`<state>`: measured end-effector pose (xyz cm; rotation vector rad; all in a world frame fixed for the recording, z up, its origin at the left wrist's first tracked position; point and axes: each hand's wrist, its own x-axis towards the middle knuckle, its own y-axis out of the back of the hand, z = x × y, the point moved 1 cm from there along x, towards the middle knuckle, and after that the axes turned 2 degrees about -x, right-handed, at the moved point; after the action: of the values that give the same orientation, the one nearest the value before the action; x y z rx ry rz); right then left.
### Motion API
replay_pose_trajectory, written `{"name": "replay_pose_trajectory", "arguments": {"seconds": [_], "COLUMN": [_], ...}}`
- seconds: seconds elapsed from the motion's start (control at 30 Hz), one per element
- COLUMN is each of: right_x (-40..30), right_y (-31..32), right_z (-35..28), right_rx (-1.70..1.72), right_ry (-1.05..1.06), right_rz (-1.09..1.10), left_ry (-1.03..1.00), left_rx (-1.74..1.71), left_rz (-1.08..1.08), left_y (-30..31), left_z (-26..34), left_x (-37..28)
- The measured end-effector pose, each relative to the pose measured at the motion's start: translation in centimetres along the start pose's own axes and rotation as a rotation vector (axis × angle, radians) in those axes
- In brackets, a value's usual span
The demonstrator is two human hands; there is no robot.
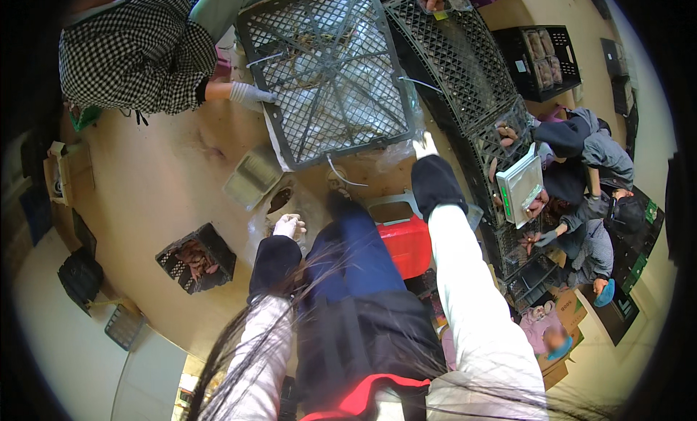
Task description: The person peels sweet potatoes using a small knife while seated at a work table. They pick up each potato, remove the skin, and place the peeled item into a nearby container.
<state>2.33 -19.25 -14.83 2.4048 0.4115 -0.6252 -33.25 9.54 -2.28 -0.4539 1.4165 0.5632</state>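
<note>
A large black plastic mesh crate (332,72) fills the upper middle, with clear film and debris showing through its lattice. White cable ties (346,173) stick out from its edges. My right hand (425,146), in a pale glove, is at the crate's near right corner, beside the clear plastic film (393,155); its grip is too unclear to tell. My left hand (289,226), also gloved, is lower left with curled fingers, over a clear plastic bag (261,233). Whether it pinches anything cannot be made out. Another person's gloved hand (253,94) holds the crate's left edge.
A lidded plastic container (253,177) and a small crate of sweet potatoes (197,260) are on the floor at left. A red container (405,244) is beside my legs. At right, black crates (454,56) carry a scale (521,189); several people work there.
</note>
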Motion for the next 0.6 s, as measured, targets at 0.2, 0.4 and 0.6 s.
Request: {"name": "replay_pose_trajectory", "arguments": {"seconds": [0.2, 0.4, 0.6], "right_x": [1.4, 2.3, 2.2], "right_y": [-1.5, -1.2, -0.9], "right_z": [-11.8, -12.9, -9.0], "right_rx": [-0.619, -0.608, -0.481], "right_ry": [-0.235, -0.142, -0.165], "right_rz": [-0.105, -0.247, -0.089], "left_ry": [-0.064, -0.127, -0.194], "left_rx": [-0.301, -0.671, -0.352], "left_rz": [-0.066, -0.087, -0.125], "left_y": [-2.4, -7.2, -9.2], "left_z": [2.3, 8.2, 7.6], "left_x": [1.5, 4.8, 7.2]}}
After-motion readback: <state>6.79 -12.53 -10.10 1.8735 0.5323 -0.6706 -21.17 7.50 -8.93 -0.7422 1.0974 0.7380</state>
